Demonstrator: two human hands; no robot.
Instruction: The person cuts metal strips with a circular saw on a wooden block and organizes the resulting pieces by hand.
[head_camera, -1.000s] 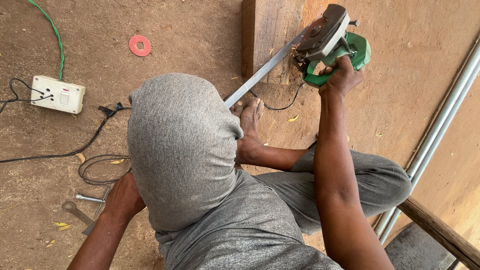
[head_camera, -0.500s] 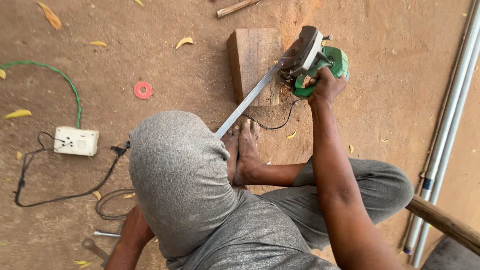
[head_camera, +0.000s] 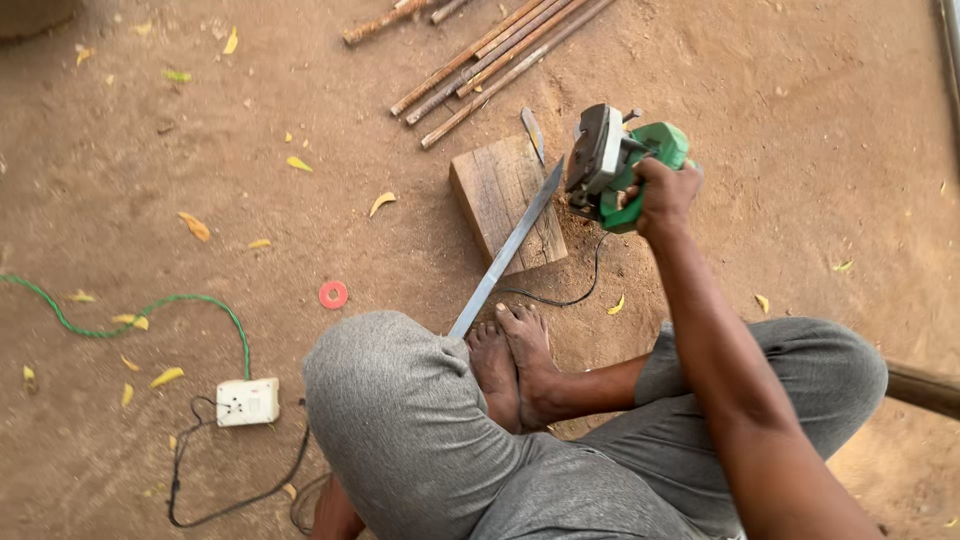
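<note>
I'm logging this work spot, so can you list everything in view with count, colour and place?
power cutter: one, green and grey, at the far end of the strip beside the block
metal strip: one, grey, slanting from the feet across the block
wooden block: one, brown, on the dirt under the strip
rods: a bundle, rusty brown, top of view
socket box: one, white, lower left
green cable: one, curving to the socket box
black cord: one, trailing from the cutter
ring: one, red, on the dirt
right hand: gripping the cutter
left hand: mostly hidden behind the knee
feet: two, bare, on the strip's near end
</note>
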